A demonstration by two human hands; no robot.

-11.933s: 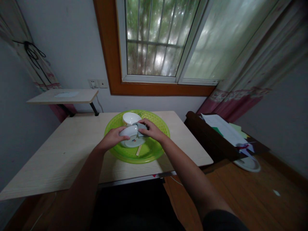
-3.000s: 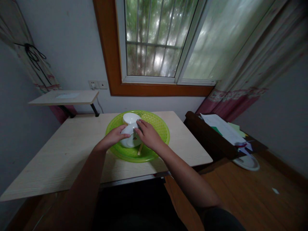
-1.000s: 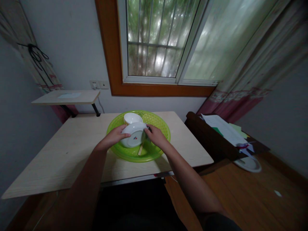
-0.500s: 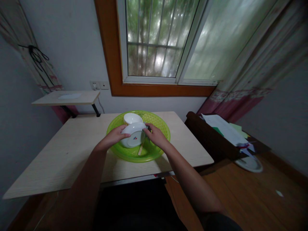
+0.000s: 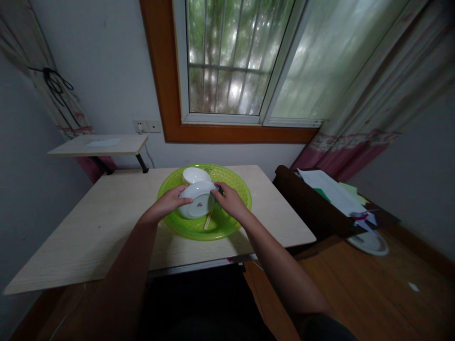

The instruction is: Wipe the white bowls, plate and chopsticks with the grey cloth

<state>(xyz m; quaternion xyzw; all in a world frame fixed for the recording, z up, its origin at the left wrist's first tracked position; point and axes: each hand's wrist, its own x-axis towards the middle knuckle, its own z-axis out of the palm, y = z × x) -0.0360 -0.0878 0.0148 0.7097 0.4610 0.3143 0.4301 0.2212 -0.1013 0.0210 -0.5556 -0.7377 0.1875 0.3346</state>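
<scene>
Left hand (image 5: 172, 201) clamps the left rim of a white dish (image 5: 194, 207), thumb across its near face, while the right hand (image 5: 228, 200) pinches the opposite edge along with something dark (image 5: 219, 190), too small to make out. Tilted, its printed mark facing the camera, the dish is over a green basket (image 5: 234, 180), just before a white bowl (image 5: 196, 174) and beside pale chopsticks (image 5: 207, 222).

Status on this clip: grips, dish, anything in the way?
Left grip holding white dish; right grip on opposite edge, something dark there. Dish tilted over green basket. Possible obstacle: white bowl close behind.
</scene>
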